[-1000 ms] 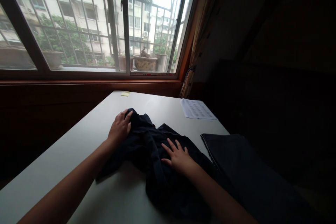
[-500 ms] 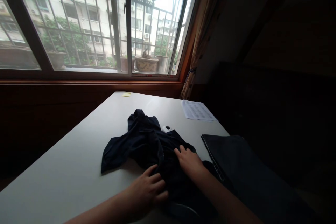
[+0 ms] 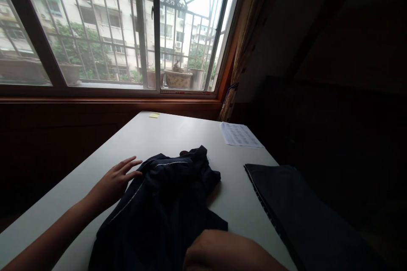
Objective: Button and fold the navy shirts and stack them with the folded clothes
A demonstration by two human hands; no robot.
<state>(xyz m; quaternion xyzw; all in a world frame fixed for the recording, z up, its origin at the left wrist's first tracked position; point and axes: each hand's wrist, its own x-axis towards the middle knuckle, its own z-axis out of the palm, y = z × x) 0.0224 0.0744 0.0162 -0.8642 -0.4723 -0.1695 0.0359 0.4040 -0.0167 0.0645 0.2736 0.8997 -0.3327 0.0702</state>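
My left hand [image 3: 112,181] has its fingers [image 3: 124,165] spread, tips touching the dark garment [image 3: 171,207] at its far left edge; I cannot tell whether my right hand [image 3: 216,252], bent over its near right, grips cloth. The garment lies rumpled on the tabletop [image 3: 178,131], left of folded fabric [image 3: 295,203].

Navy garment [image 3: 171,203] with white piping; white table [image 3: 124,144]; yellow note [image 3: 154,115].
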